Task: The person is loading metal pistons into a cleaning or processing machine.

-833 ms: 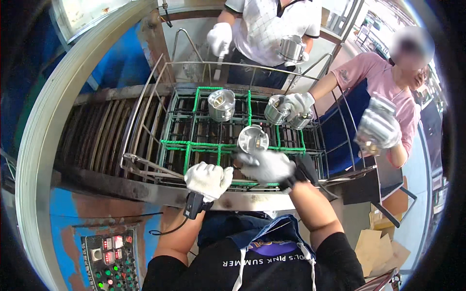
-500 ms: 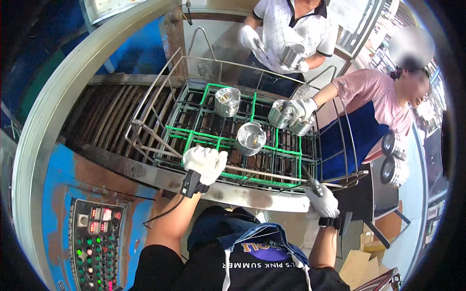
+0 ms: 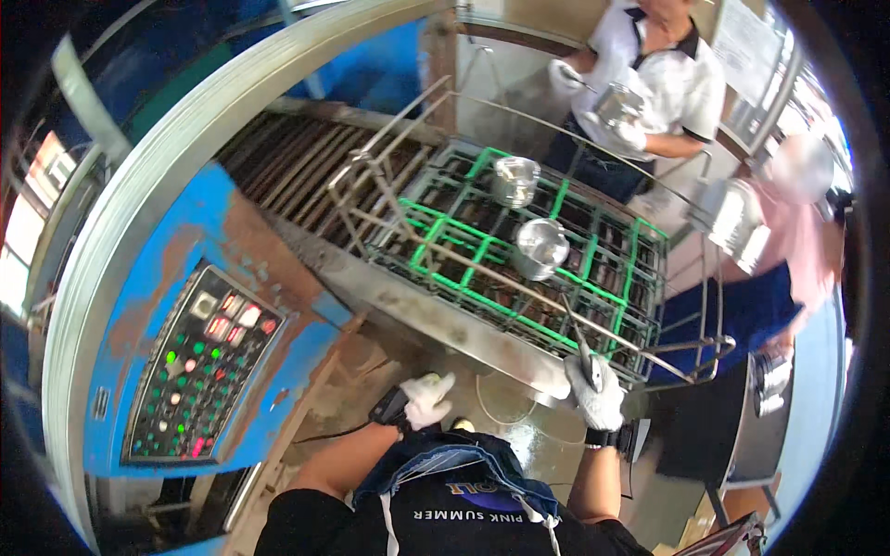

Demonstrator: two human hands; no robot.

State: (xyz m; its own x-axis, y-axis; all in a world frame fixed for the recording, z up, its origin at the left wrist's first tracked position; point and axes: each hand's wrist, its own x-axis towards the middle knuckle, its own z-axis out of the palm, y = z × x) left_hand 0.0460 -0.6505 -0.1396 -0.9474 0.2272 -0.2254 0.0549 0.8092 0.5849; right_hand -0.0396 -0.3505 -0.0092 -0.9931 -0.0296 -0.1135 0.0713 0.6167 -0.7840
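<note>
My left hand (image 3: 428,398) wears a white glove and hangs in front of my apron, away from the rack. It holds nothing, its fingers partly spread. In my gloved right hand (image 3: 598,394) is a slim, pointed grey tool (image 3: 583,343), its tip toward the near side of the wire basket (image 3: 649,355). Two shiny metal pistons (image 3: 541,248) stand in the basket's green-and-dark grid, one behind the other. Across from me, a person in a white shirt holds another piston (image 3: 619,106) in gloved hands.
The basket sits on a roller conveyor (image 3: 306,176) with a metal front edge (image 3: 417,320). At left stands a blue cabinet with a button panel (image 3: 206,366). A person in pink is at right, near blurred metal pistons (image 3: 737,222). More pistons (image 3: 771,380) stand on a dark table.
My left hand has left the basket's rim and drawn back toward my body. The person in pink has moved pistons out of the basket to the right. My view has swung left.
</note>
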